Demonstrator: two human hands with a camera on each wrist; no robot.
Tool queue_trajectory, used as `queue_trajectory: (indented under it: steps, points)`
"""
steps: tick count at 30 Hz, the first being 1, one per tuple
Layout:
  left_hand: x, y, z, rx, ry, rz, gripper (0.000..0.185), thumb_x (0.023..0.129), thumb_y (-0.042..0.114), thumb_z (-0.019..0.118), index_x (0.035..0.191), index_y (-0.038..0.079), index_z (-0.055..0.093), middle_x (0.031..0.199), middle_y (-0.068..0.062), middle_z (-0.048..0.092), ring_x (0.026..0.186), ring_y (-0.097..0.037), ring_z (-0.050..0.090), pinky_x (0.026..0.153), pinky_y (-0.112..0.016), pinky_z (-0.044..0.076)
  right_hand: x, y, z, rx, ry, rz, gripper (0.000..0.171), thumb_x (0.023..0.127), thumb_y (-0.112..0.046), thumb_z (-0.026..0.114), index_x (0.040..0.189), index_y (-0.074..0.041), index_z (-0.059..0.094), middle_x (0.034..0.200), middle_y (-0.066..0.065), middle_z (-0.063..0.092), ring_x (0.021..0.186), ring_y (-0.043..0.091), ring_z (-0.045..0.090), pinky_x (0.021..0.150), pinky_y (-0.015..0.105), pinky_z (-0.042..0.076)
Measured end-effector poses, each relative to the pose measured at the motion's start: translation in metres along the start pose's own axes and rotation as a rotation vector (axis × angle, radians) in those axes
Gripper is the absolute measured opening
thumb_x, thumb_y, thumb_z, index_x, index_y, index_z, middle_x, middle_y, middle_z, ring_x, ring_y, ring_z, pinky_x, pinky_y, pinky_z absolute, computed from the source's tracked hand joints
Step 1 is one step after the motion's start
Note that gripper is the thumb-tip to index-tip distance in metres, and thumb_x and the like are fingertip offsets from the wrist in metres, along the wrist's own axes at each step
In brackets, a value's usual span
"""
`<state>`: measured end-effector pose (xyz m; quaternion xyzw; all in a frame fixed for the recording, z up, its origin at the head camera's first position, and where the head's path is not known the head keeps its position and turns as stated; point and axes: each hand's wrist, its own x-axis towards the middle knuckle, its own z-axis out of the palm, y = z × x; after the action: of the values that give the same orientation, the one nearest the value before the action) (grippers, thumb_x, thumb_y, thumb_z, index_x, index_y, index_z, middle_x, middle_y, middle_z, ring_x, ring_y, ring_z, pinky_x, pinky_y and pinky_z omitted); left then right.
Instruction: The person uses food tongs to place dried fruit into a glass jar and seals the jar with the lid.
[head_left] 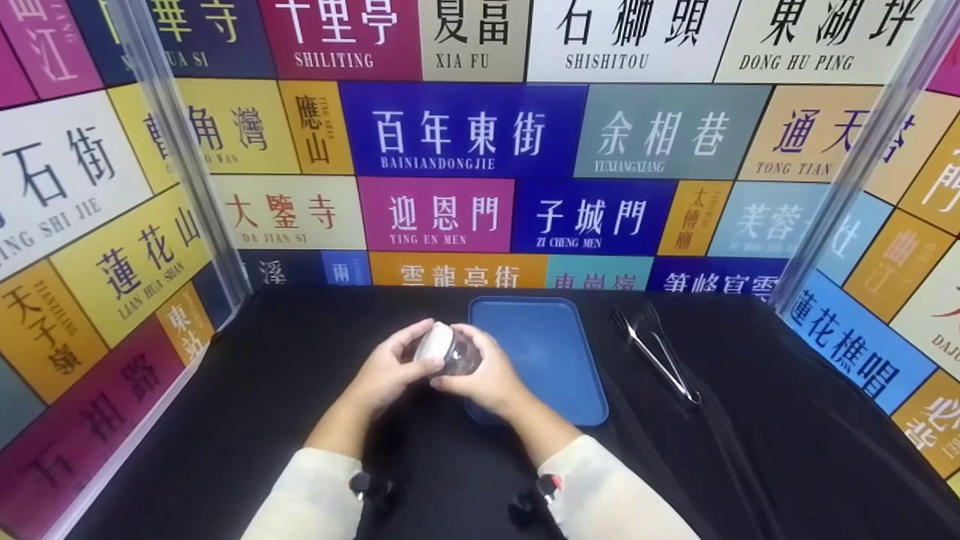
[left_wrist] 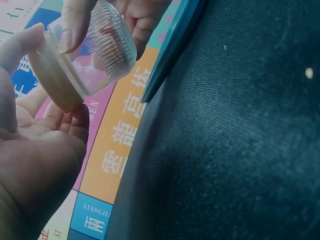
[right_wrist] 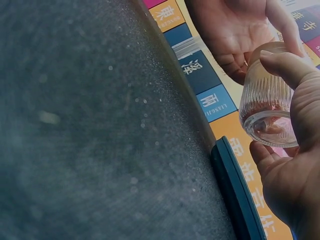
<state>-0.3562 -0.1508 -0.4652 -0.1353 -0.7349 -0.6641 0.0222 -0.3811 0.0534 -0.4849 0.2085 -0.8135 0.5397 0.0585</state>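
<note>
Both hands hold a small clear jar point(head_left: 465, 358) with a white lid point(head_left: 434, 343) above the dark table, tilted with its lid toward the left. My left hand point(head_left: 388, 375) grips the lid, thumb on one side and fingers on the other. The jar's body is held by my right hand point(head_left: 491, 375), thumb and fingers around it. In the left wrist view the ribbed wall of the jar point(left_wrist: 111, 47) shows, and the lid point(left_wrist: 56, 75) sits on its mouth. Some reddish-brown contents point(right_wrist: 270, 125) show near the jar's bottom in the right wrist view.
A blue tray point(head_left: 551, 360) lies on the black-covered table point(head_left: 420, 480), just right of the hands and partly behind the right one. Farther right lie metal tongs point(head_left: 660, 356) with dark heads. Panels with colourful signs point(head_left: 465, 131) stand behind and at both sides.
</note>
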Motion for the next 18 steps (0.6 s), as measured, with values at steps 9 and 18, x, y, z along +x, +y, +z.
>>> queue_trajectory:
  steps: [9,18]
  points:
    - [0.0005,-0.002,-0.0038,0.014,-0.078,0.035,0.081,0.082,-0.003,0.076,0.158,0.008,0.051,0.161,-0.012,0.054,0.142,-0.029,0.053,0.119,-0.037,0.047,0.0003,0.0012,-0.0008,0.082,-0.058,-0.006,0.091,0.07,-0.027,0.099,0.15,-0.014,0.057,0.142,0.01,0.066,0.124,0.024,0.064,0.11,0.04,0.055]
    - [0.0005,-0.0011,-0.0003,-0.047,-0.086,0.03,0.084,0.083,-0.004,0.072,0.161,0.01,0.044,0.164,-0.013,0.049,0.148,-0.028,0.046,0.121,-0.038,0.044,-0.0001,0.0,-0.0004,0.111,-0.068,-0.006,0.091,0.069,-0.022,0.1,0.149,-0.012,0.058,0.141,0.009,0.067,0.124,0.022,0.064,0.111,0.039,0.055]
